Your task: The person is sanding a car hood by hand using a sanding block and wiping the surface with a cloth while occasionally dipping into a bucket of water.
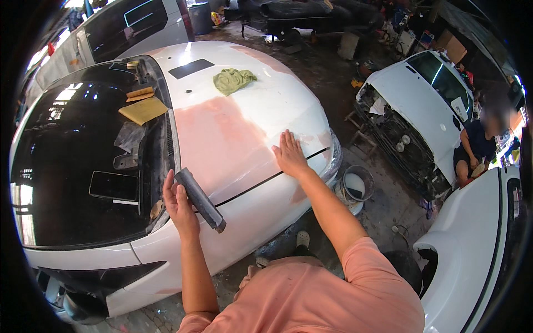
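Note:
My left hand [180,204] grips a long dark grey sanding block [199,198] between thumb and fingers, above the rear edge of the hood near the windshield. My right hand [290,154] lies flat with fingers stretched on the white car hood [277,94], towards its front. Between the two hands spreads a dull pinkish patch [214,150] on the paint. Farther across the hood are a crumpled green cloth [234,81] and a dark flat sheet [191,68].
On the windshield lie yellow sandpaper sheets [143,110] and a phone [114,186]. A bucket [358,183] of cloudy liquid stands by the front bumper. To the right are a white car with its front stripped [411,105], a white car body [466,238] and a seated person [477,144].

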The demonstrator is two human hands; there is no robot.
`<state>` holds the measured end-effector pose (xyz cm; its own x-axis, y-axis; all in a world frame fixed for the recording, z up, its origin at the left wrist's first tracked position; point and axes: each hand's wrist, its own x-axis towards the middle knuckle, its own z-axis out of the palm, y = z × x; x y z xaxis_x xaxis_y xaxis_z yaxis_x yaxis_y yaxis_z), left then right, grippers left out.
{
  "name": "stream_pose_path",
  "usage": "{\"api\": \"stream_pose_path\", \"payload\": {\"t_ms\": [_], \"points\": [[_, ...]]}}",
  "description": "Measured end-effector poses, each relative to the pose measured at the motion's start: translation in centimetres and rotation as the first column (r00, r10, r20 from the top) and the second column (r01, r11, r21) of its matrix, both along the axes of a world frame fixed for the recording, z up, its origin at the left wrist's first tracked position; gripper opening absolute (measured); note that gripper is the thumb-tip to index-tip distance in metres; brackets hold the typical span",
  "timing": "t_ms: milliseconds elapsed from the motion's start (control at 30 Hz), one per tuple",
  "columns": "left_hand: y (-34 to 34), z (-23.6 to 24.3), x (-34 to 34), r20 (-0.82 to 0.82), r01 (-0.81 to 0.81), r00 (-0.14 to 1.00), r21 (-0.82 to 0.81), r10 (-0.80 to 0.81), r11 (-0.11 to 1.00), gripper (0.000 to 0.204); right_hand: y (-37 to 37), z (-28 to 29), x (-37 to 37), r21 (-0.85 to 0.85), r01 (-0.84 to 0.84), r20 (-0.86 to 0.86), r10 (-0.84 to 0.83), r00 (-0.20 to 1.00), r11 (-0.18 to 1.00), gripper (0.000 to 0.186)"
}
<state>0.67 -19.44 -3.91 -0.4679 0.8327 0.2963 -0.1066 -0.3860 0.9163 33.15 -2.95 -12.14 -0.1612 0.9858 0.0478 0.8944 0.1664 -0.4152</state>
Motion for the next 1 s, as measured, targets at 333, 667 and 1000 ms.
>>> {"api": "stream_pose_path", "payload": {"t_ms": [333,667,1000], "points": [[-1.1,2.2,0.0,0.316,0.084,0.943,0.079,-0.105,0.993,0.049,-6.1,1.4,-6.5,0.139,-0.112,-0.021,0.116,0.993,0.984,0.080],[-1.1,2.6,0.2,0.330,0.087,0.938,0.066,-0.104,0.994,0.047,-13.3,3.0,-13.1,0.315,-0.326,0.014,0.340,0.940,0.891,0.083],[-1.0,2.2,-0.4,0.293,0.007,0.956,0.000,-0.007,1.000,0.052,-17.8,5.0,-16.0,0.327,-0.607,0.046,0.630,0.776,0.724,0.075]]}}
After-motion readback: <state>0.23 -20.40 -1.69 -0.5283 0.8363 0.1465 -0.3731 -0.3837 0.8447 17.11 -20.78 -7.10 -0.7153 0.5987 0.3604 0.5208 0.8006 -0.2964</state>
